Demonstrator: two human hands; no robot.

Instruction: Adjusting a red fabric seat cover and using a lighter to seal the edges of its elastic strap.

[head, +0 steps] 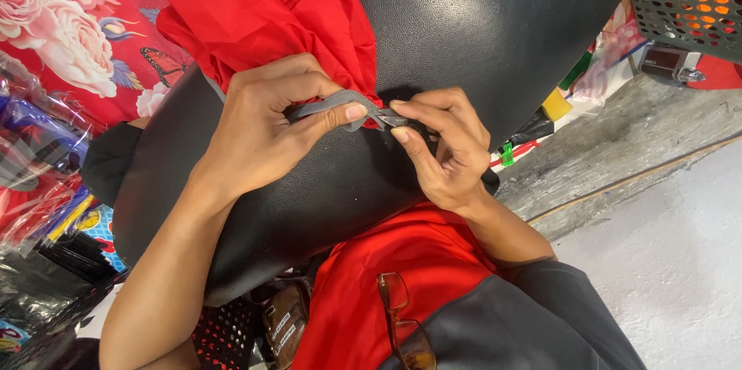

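Over the black cushion (464, 22), left hand (267, 134) pinches a grey strap (328, 105) against red cloth (255, 7); right hand (444, 146) grips its other end. Strap only partly worked onto the cloth edge; most hangs loose.

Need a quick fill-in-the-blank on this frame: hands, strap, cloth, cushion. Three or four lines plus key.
1. Both hands pinch a narrow grey strap over a ____ padded cushion.
2. The cloth bunched above the left hand is ____.
3. The right hand holds the strap's ____ end in the picture.
4. The brown-lensed ____ hang at the person's chest.

Missing words: black; red; right; glasses
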